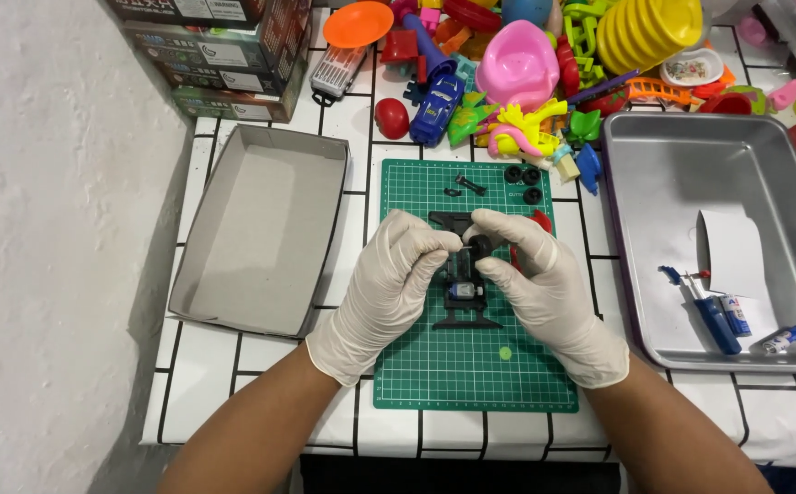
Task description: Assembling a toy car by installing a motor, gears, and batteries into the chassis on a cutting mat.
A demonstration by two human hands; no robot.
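Together, both gloved hands pinch a small black wheel (479, 245): left hand (396, 279), right hand (544, 279). Below lies a black toy chassis (464, 297) on the green cutting mat (471, 375).

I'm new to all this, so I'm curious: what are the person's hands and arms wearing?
Both the left hand and the right hand wear thin, close-fitting, off-white disposable gloves that end in a rolled cuff just past the wrist. Above the cuffs the forearms are bare: no sleeves, watch or jewellery show. The gloves are plain, with no markings.

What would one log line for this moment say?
left hand: pinching part | right hand: holding small black wheel | below: black toy car chassis on green cutting mat
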